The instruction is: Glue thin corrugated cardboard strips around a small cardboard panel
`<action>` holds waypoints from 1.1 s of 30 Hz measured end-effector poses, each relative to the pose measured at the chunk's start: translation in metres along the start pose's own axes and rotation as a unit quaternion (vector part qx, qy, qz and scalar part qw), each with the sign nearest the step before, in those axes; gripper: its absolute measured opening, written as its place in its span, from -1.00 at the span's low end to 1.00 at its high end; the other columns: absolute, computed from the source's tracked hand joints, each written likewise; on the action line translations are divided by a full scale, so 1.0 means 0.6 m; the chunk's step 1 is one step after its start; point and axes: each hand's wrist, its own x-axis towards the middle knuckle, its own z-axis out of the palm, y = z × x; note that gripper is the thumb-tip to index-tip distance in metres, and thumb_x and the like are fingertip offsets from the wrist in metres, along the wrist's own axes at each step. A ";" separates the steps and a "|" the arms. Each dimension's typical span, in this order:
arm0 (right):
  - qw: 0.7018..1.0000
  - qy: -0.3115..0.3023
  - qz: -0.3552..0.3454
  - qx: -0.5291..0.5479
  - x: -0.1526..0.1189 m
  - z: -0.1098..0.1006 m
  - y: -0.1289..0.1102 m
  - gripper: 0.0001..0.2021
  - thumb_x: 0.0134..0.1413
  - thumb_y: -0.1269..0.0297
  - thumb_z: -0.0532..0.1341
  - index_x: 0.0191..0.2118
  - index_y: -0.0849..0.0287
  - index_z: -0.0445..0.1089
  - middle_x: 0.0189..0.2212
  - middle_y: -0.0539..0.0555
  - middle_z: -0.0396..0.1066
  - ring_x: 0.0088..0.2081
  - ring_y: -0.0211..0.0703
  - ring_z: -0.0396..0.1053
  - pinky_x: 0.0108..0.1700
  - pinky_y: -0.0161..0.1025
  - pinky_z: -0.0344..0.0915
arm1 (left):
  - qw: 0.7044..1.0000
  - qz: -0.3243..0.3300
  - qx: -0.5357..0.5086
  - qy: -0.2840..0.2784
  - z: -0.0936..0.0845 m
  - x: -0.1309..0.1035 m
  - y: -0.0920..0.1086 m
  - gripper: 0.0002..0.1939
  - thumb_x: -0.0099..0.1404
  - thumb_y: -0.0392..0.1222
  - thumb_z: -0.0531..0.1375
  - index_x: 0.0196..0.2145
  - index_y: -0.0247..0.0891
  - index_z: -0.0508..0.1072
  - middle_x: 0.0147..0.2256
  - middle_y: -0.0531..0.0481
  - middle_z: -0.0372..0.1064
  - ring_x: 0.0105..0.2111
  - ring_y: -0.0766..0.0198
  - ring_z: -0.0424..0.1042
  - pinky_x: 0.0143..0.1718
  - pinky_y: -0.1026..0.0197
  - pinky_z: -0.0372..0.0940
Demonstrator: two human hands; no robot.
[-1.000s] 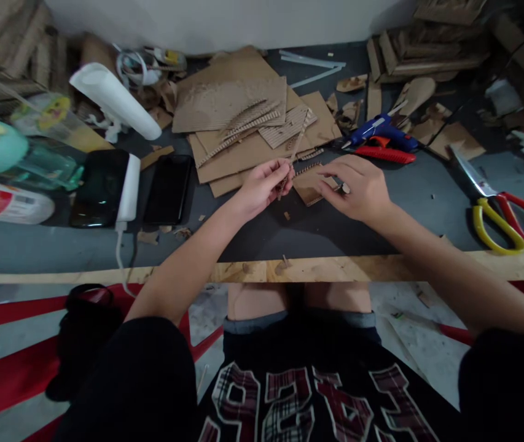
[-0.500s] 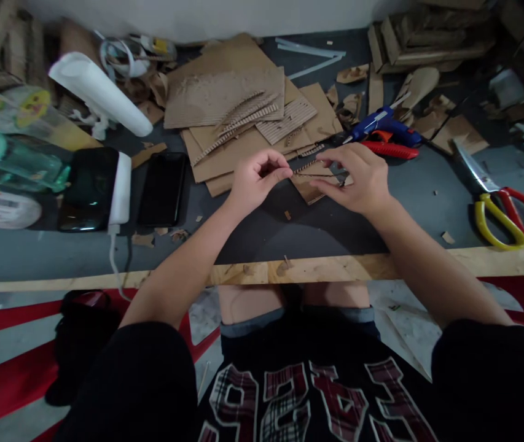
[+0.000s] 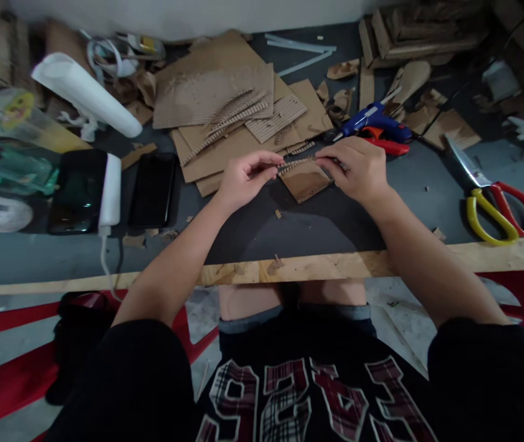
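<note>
A thin corrugated cardboard strip [image 3: 297, 164] stretches between my two hands, above a small square of cardboard [image 3: 305, 182]. My left hand [image 3: 249, 178] pinches the strip's left end between thumb and fingers. At the right end, the fingertips of my right hand [image 3: 354, 167] are closed on the strip. Behind the hands lies a pile of cardboard sheets [image 3: 218, 101] with several narrow curved strips on top. A blue glue gun [image 3: 375, 124] rests just beyond my right hand, beside a tool with red handles [image 3: 389, 146].
Scissors [image 3: 492, 205] with yellow and red handles lie at the right. Left are a black phone [image 3: 152, 189], a white power bank [image 3: 111, 190] with a cable, a white roll [image 3: 86, 93] and bottles. The table's wooden edge [image 3: 317, 268] runs in front.
The right fingers have closed together on the strip's end; before, they were more spread. The strip now lies nearly level between the hands. The whole view has shifted slightly.
</note>
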 end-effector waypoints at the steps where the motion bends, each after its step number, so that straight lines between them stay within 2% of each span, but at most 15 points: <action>1: 1.000 0.001 -0.001 -0.002 -0.001 0.002 0.002 -0.71 0.34 0.11 0.11 -0.15 0.11 0.54 -0.26 0.10 0.57 -0.18 -0.08 0.51 -0.12 -0.14 0.41 | 1.000 0.002 0.017 0.001 -0.001 -0.001 0.000 -0.68 0.33 0.05 0.24 -0.11 -0.22 0.52 -0.16 -0.07 0.57 -0.24 0.30 0.55 -0.15 0.21 0.48; 4: 1.000 0.002 -0.003 -0.011 -0.002 0.007 0.003 -0.70 0.34 0.08 0.10 -0.14 0.09 0.52 -0.25 0.09 0.56 -0.18 -0.09 0.50 -0.09 -0.12 0.42 | 0.997 0.015 0.076 0.017 -0.003 -0.005 0.005 -0.76 0.33 -0.05 0.25 -0.11 -0.20 0.54 -0.16 -0.03 0.58 -0.17 0.28 0.56 -0.05 0.20 0.46; 6: 1.000 0.006 0.001 -0.018 -0.003 0.010 0.000 -0.68 0.34 0.05 0.08 -0.11 0.09 0.50 -0.22 0.10 0.55 -0.15 -0.06 0.50 -0.06 -0.08 0.41 | 0.992 0.029 0.113 0.038 -0.005 -0.006 0.011 -0.79 0.34 -0.08 0.24 -0.13 -0.20 0.54 -0.16 -0.01 0.59 -0.17 0.29 0.56 -0.06 0.22 0.45; 11: 0.999 0.004 0.035 -0.038 -0.004 0.009 -0.006 -0.56 0.32 -0.01 0.04 0.17 0.07 0.33 0.06 0.22 0.42 0.13 0.14 0.36 0.18 0.14 0.27 | 0.970 0.017 0.213 0.113 -0.024 0.003 -0.001 -0.77 0.40 -0.01 0.15 -0.18 -0.15 0.54 -0.20 0.03 0.57 -0.19 0.25 0.52 -0.15 0.17 0.41; 13: 0.998 -0.002 0.040 -0.038 -0.004 0.008 -0.007 -0.55 0.32 0.01 0.02 0.20 0.05 0.30 0.10 0.23 0.39 0.16 0.17 0.32 0.21 0.18 0.23 | 0.955 0.018 0.261 0.137 -0.044 0.009 -0.018 -0.77 0.37 0.06 0.18 -0.20 -0.11 0.53 -0.22 0.02 0.55 -0.10 0.17 0.46 -0.04 0.06 0.34; 16: 0.999 -0.008 0.039 -0.026 -0.005 0.009 -0.006 -0.57 0.32 0.04 0.01 0.19 0.05 0.30 0.09 0.22 0.39 0.16 0.17 0.32 0.21 0.21 0.22 | 0.933 0.016 0.292 0.211 -0.089 0.013 -0.054 -0.72 0.34 0.16 0.19 -0.19 -0.07 0.48 -0.17 -0.01 0.49 0.09 0.07 0.30 0.10 -0.03 0.17; 19: 0.999 -0.012 0.042 -0.019 -0.006 0.011 -0.006 -0.59 0.31 0.05 0.01 0.15 0.05 0.33 0.07 0.22 0.40 0.15 0.18 0.33 0.20 0.24 0.23 | 0.924 -0.014 0.278 0.263 -0.133 0.009 -0.092 -0.62 0.29 0.26 0.19 -0.27 -0.11 0.42 -0.25 -0.05 0.44 0.14 0.04 0.18 0.08 -0.04 0.09; 21: 0.999 -0.015 0.043 -0.020 -0.006 0.012 -0.007 -0.60 0.31 0.06 0.00 0.13 0.06 0.36 0.05 0.21 0.41 0.13 0.17 0.34 0.18 0.24 0.24 | 0.930 -0.037 0.268 0.249 -0.152 0.005 -0.110 -0.55 0.23 0.35 0.20 -0.38 -0.12 0.38 -0.33 -0.07 0.40 0.11 0.02 0.19 0.02 -0.02 0.07; 23: 0.999 -0.019 0.040 -0.021 -0.006 0.012 -0.008 -0.61 0.31 0.06 0.00 0.11 0.05 0.37 0.03 0.21 0.42 0.12 0.16 0.35 0.17 0.23 0.25 | 0.931 -0.049 0.267 0.243 -0.157 0.003 -0.114 -0.50 0.21 0.40 0.17 -0.45 -0.12 0.35 -0.38 -0.08 0.37 0.06 0.02 0.21 -0.01 0.00 0.06; 27: 0.998 -0.030 0.037 -0.027 -0.006 0.012 -0.009 -0.62 0.32 0.06 -0.01 0.09 0.01 0.39 -0.01 0.18 0.45 0.08 0.14 0.38 0.19 0.25 0.21 | 0.933 -0.069 0.262 0.237 -0.146 0.009 -0.076 -0.46 0.16 0.45 0.18 -0.44 -0.12 0.37 -0.37 -0.04 0.33 -0.06 0.05 0.23 0.08 0.00 0.04; 28: 0.998 -0.030 0.038 -0.029 -0.006 0.012 -0.009 -0.62 0.33 0.05 -0.02 0.09 0.01 0.39 -0.02 0.17 0.46 0.07 0.13 0.38 0.19 0.25 0.20 | 0.936 -0.075 0.269 0.214 -0.142 0.013 -0.061 -0.45 0.18 0.45 0.15 -0.40 -0.13 0.38 -0.35 -0.03 0.33 -0.10 0.08 0.23 0.09 -0.02 0.04; 30: 0.999 -0.027 0.038 -0.028 -0.006 0.013 -0.009 -0.60 0.34 0.02 -0.04 0.09 0.00 0.39 -0.02 0.16 0.46 0.07 0.13 0.38 0.20 0.25 0.18 | 0.956 -0.053 0.261 0.120 -0.135 0.019 -0.034 -0.46 0.21 0.45 0.12 -0.33 -0.12 0.40 -0.36 0.01 0.32 -0.22 0.17 0.21 0.06 0.02 0.10; 32: 0.999 -0.020 0.034 -0.025 -0.005 0.013 -0.010 -0.58 0.34 -0.01 -0.04 0.13 0.01 0.36 0.00 0.16 0.44 0.08 0.13 0.37 0.20 0.24 0.17 | 0.973 -0.038 0.226 0.030 -0.125 0.021 -0.014 -0.48 0.29 0.41 0.06 -0.30 -0.12 0.42 -0.42 0.06 0.31 -0.37 0.27 0.16 -0.10 0.11 0.17; 33: 0.999 -0.018 0.032 -0.024 -0.004 0.013 -0.011 -0.56 0.34 -0.03 -0.03 0.15 0.02 0.34 0.01 0.16 0.44 0.09 0.13 0.37 0.20 0.24 0.17 | 0.977 -0.024 0.212 0.006 -0.117 0.021 -0.006 -0.48 0.32 0.39 0.04 -0.30 -0.12 0.44 -0.43 0.07 0.34 -0.42 0.30 0.15 -0.20 0.15 0.18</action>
